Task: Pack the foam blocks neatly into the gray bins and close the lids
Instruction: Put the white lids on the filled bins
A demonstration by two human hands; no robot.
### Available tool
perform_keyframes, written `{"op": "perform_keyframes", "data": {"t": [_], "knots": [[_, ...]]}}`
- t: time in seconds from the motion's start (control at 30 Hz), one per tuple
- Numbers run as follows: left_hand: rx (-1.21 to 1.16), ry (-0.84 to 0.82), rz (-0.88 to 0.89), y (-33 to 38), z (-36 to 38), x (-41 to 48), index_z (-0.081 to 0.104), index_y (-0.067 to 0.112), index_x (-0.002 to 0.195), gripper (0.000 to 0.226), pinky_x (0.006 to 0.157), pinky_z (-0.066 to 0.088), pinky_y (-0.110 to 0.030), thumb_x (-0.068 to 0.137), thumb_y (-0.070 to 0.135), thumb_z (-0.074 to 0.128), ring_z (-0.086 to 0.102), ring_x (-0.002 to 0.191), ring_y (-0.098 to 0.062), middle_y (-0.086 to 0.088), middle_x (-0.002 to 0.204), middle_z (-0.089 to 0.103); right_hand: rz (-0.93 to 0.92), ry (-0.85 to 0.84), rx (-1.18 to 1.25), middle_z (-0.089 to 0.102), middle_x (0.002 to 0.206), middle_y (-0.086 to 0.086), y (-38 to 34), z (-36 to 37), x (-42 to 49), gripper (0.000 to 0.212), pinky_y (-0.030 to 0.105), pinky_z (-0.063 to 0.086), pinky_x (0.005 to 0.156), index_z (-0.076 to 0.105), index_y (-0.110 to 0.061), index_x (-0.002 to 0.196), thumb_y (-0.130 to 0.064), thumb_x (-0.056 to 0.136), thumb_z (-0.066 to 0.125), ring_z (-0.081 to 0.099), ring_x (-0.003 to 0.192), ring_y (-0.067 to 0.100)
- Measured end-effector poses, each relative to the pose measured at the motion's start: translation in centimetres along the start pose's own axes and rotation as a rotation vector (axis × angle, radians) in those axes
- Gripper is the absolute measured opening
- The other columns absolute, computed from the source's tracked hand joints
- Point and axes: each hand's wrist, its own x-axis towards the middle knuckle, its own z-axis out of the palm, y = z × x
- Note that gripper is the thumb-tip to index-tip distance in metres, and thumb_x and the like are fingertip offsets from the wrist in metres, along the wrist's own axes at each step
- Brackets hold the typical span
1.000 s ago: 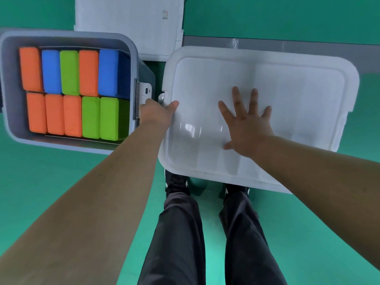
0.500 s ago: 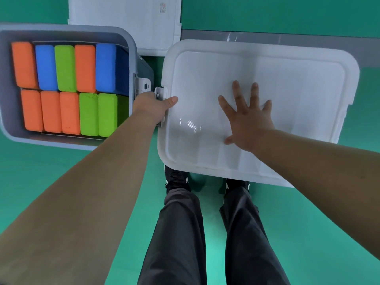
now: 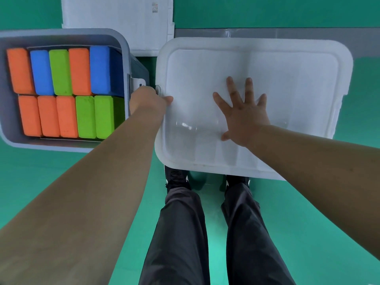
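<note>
An open gray bin (image 3: 8, 128) stands on the floor at the left, packed with two rows of upright foam blocks (image 3: 61, 93) in orange, blue and green. To its right a white lid (image 3: 287, 83) lies flat over a second bin, whose body is hidden. My left hand (image 3: 148, 100) grips the lid's left edge at a latch (image 3: 158, 90), thumb on top. Flat on the lid's middle rests my right hand (image 3: 243, 114), fingers spread.
A white board (image 3: 115, 21) lies on the green floor behind the bins, beside a gray strip (image 3: 267, 33). My legs and black shoes (image 3: 175, 177) stand just under the lid's near edge. A white latch (image 3: 138, 83) sticks out of the open bin's right side.
The hands have stayed on the lid. The view has shifted slightly, and my left hand has closed a little more over the lid's left edge.
</note>
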Motion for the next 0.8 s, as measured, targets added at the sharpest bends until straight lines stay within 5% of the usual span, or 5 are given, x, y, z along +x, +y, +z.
{"op": "perform_keyframes", "data": {"t": [0.17, 0.3, 0.47, 0.6, 0.8], "knots": [[0.043, 0.045, 0.004, 1.4, 0.6, -1.8, 0.065, 0.002, 0.123, 0.047, 0.087, 0.052, -0.042, 0.102, 0.043, 0.061, 0.066, 0.11, -0.036, -0.014, 0.107, 0.064, -0.013, 0.028, 0.042, -0.041, 0.164, 0.002, 0.5, 0.0, -0.5, 0.127, 0.071, 0.019, 0.119, -0.021, -0.042, 0.16, -0.074, 0.079, 0.071, -0.024, 0.153, 0.048], [0.135, 0.025, -0.033, 4.6, 1.8, -4.0, 0.016, -0.004, 0.16, 0.079, 0.114, 0.038, -0.046, 0.103, 0.039, 0.05, 0.034, 0.149, -0.039, -0.023, 0.167, 0.022, -0.041, 0.136, 0.287, -0.016, 0.173, -0.003, 2.2, -0.3, -1.8, 0.09, 0.057, 0.018, 0.125, 0.012, -0.035, 0.164, -0.058, 0.094, 0.064, -0.007, 0.16, 0.032], [0.401, 0.132, 0.533, 12.3, 5.1, -9.1, -0.009, 0.005, 0.164, 0.102, 0.13, 0.009, -0.043, 0.099, 0.042, 0.061, -0.002, 0.16, -0.036, -0.015, 0.171, -0.018, 0.323, 0.438, 0.721, 0.029, 0.165, 0.005, 8.4, 0.8, -5.0, 0.052, 0.041, 0.036, 0.117, 0.05, -0.016, 0.145, -0.023, 0.094, 0.059, 0.039, 0.144, 0.029], [0.551, 0.04, 0.84, 19.9, 8.6, -12.1, -0.006, 0.017, 0.165, 0.121, 0.129, 0.008, -0.051, 0.086, 0.053, 0.077, -0.008, 0.159, -0.036, -0.008, 0.172, -0.019, 0.636, 0.515, 0.776, 0.043, 0.147, 0.011, 15.8, 4.0, -8.3, 0.062, 0.039, 0.037, 0.112, 0.049, -0.009, 0.141, -0.035, 0.088, 0.066, 0.047, 0.129, 0.034], [0.788, 0.025, 0.742, 23.7, 14.2, -13.9, -0.024, 0.003, 0.159, 0.136, 0.125, 0.024, -0.053, 0.076, 0.035, 0.079, -0.016, 0.156, -0.046, -0.02, 0.165, -0.033, 0.797, 0.0, 1.236, 0.053, 0.136, 0.006, 21.9, 7.5, -10.8, 0.11, 0.034, 0.043, 0.094, 0.026, -0.005, 0.157, -0.069, 0.081, 0.075, 0.061, 0.109, 0.022]]}}
